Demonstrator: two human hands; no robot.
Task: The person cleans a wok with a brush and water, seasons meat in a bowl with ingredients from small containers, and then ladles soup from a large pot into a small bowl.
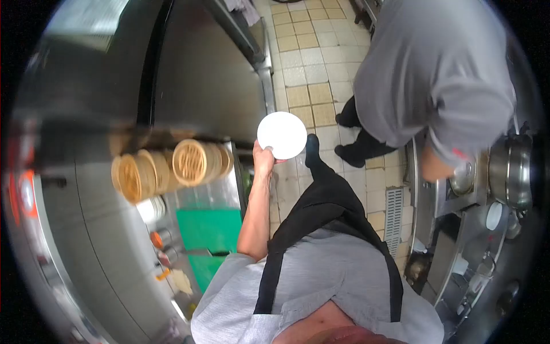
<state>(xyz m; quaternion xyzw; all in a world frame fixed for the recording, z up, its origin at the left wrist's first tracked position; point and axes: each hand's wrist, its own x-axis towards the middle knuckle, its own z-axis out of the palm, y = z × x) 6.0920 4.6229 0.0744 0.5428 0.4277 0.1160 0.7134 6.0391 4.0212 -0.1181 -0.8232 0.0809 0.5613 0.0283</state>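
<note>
A narrow kitchen aisle with a tiled floor [315,71] runs toward twelve o'clock, twelve being the top of the view. A large dark steel cabinet [209,74] fills ten to eleven o'clock. From one to two o'clock stands a co-worker [424,74] in a grey shirt and dark trousers, one bare forearm lowered near the metalware at three o'clock; that person's fingers cannot be made out. The wearer's own grey shirt [326,264] and black apron [329,203] stretch from the centre down to six o'clock.

At eight o'clock a green cutting board [212,226] lies on the steel counter [220,192]. Round bamboo steamers [195,162] are grouped at nine o'clock, with a stack of white dishes [150,210] just below them. A tall steel pot [510,172] sits at three o'clock, and a slotted floor grate [393,221] lies at four.

Just above the centre, toward twelve, a round white plate [282,133] is held out over the aisle, its bright face toward the camera. The left hand [263,157] grips it at its seven o'clock edge, thumb lapped over the rim and the other fingers mostly hidden. The right hand is out of sight, so its fingers cannot be told.
</note>
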